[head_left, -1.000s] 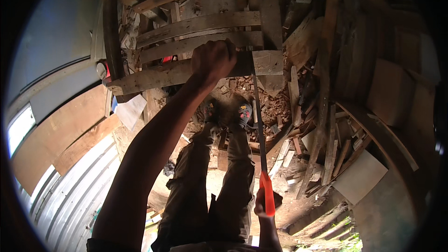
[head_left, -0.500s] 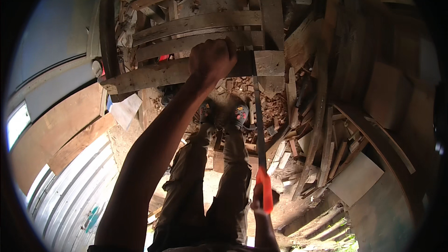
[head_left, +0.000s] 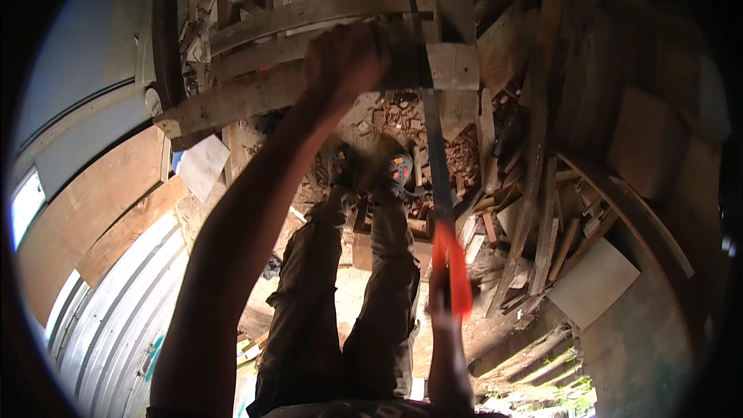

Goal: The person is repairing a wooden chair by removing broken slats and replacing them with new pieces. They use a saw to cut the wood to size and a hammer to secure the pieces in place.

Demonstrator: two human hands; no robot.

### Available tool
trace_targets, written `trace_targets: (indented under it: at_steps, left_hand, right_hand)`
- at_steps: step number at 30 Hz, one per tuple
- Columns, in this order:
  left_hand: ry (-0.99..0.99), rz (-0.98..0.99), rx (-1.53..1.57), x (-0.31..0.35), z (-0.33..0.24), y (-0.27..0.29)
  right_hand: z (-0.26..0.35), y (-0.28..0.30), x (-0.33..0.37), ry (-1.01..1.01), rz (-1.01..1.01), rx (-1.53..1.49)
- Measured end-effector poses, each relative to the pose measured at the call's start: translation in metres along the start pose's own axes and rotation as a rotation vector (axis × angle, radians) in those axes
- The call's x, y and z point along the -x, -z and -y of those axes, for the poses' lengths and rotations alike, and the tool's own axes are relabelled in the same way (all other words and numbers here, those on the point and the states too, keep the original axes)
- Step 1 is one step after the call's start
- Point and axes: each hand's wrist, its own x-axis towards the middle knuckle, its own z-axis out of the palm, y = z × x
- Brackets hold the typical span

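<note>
In my right hand (head_left: 441,294) is the handle of a handsaw (head_left: 436,151), bright orange with a long dark blade. The blade points away from me and crosses the near wooden board (head_left: 248,97) close to its right end. My left hand (head_left: 346,58) is closed over that same board, left of the blade, with the knuckles upward; motion blurs it a little. Whether the teeth sit in a cut cannot be made out. The right hand's fingers are partly hidden behind the handle.
Beyond the board, slats (head_left: 325,15) form a rough wooden frame. Wood chips (head_left: 395,112) and offcuts litter the ground by my shoes. Long planks (head_left: 534,147) and a curved strip (head_left: 627,205) lean on the right. Corrugated metal (head_left: 116,333) stands at lower left.
The handsaw and my right hand have moved forward, and more of the blade now reaches past the board. My left hand stays closed on the board. The view has shifted slightly.
</note>
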Motion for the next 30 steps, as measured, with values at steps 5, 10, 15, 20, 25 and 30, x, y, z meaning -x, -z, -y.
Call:
trace_targets:
  at_steps: [5,10,15,20,25,30]
  left_hand:
    - [-0.13,0.158,-0.096,-0.015,-0.019,0.007]
    - [0.037,0.122,-0.04,-0.008,0.007,-0.002]
    - [-0.081,0.176,-0.241,-0.012,-0.008,0.004]
    - [-0.11,0.251,-0.303,-0.021,-0.014,0.013]
    - [-0.157,-0.043,-0.217,-0.025,0.037,-0.016]
    - [-0.357,-0.051,-0.32,-0.031,0.042,-0.021]
  right_hand:
    - [0.032,-0.055,-0.13,-0.059,-0.21,-0.27]
    - [0.001,0.006,0.043,0.104,-0.056,0.022]
    - [0.032,0.0,-0.058,-0.107,-0.017,-0.367]
    - [0.016,-0.047,-0.083,0.068,-0.125,-0.373]
    - [-0.012,0.021,0.061,-0.051,0.161,-0.419]
    - [0.026,0.003,-0.109,0.017,-0.119,-0.463]
